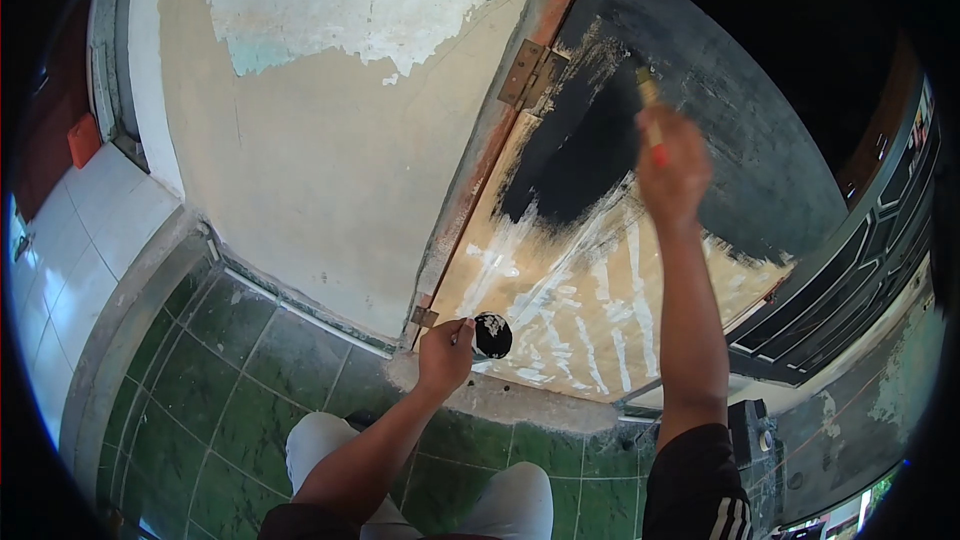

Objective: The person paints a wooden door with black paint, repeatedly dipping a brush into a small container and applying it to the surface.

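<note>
A paintbrush (650,105) is gripped in my right hand (672,168), its bristles at the dark upper part of a door (575,145). Fresh black paint covers a patch left of the brush, while the lower door is tan with white streaks. Lower down, my left hand (446,355) holds a small cup of black paint (493,336) by its side, in front of the door's bottom hinge corner. Pale flecks show on the paint inside the cup. The right hand is slightly blurred.
A rusty hinge (528,74) joins the door to a reddish-brown frame (470,170). Left of it stands a wall with peeling paint (320,140). Green floor tiles (230,380) lie below, with a raised white-tiled step (100,210) at far left. A black panelled door (850,290) is at right.
</note>
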Available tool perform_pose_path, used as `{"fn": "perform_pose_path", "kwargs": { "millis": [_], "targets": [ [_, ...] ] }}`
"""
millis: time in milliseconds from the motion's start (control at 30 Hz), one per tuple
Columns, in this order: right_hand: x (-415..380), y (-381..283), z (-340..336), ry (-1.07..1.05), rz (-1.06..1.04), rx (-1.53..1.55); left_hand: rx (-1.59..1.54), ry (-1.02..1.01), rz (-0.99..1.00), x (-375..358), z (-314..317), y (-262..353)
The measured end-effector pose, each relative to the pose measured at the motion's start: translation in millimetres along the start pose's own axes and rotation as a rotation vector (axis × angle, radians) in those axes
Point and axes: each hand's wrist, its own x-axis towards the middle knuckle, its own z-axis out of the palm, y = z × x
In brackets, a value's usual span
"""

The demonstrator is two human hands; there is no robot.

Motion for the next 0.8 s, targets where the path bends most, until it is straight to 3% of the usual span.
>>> {"fn": "perform_pose_path", "kwargs": {
  "millis": [67,133,200,233,433,533,633,800],
  "targets": [
    [-54,-24,18,-0.228,-0.191,-0.024,0.04,0.012,-0.002,6,-3,-2],
    [-103,-61,16,-0.509,-0.176,0.124,-0.069,0.07,0.064,16,5,-29],
    [-136,-94,9,-0.53,-0.005,0.368,-0.114,0.101,0.079,23,5,-32],
    [-140,-111,-2,-0.544,0.214,0.475,-0.1,0.096,0.054,21,-1,-23],
    [-160,-155,-61,-0.199,0.776,0.431,-0.105,0.084,-0.002,24,-4,-26],
    [-208,-185,-84,-0.053,1.346,0.498,-0.149,0.062,-0.039,21,-3,-31],
    [-240,-217,-93,0.152,1.696,0.607,-0.105,0.038,-0.063,18,-1,-35],
    [-281,-226,-99,0.271,1.875,0.681,-0.117,0.056,-0.016,11,8,-35]
  ]
}}
